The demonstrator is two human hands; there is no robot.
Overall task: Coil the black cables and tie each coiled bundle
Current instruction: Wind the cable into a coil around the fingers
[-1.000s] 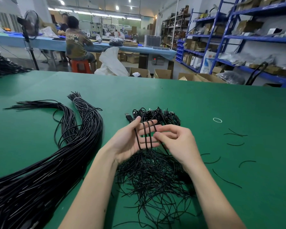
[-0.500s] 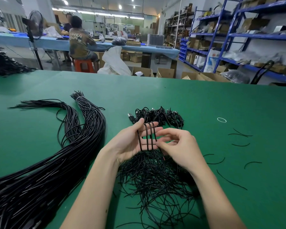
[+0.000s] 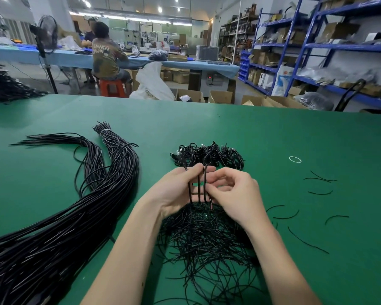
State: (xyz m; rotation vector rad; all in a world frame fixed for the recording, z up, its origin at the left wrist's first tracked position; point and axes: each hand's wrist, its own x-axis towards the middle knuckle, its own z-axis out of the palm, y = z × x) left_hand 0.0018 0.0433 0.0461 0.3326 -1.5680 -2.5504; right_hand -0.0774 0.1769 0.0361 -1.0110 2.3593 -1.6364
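Coil (image 3: pixel 198 188) loops run near-far across left hand (image 3: pixel 176 192).

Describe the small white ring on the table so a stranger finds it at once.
Look at the green table, to the right of the hands. Beyond the scattered short black wire pieces lies a thin ring, alone and flat. It is the only white, closed loop there.

Both hands meet at centre, forearms angled inward.
Left hand (image 3: pixel 176 190) palm-up, fingers (image 3: pixel 204 172) extended, looped by cable; right hand (image 3: pixel 235 192) curled, pinching beside them.
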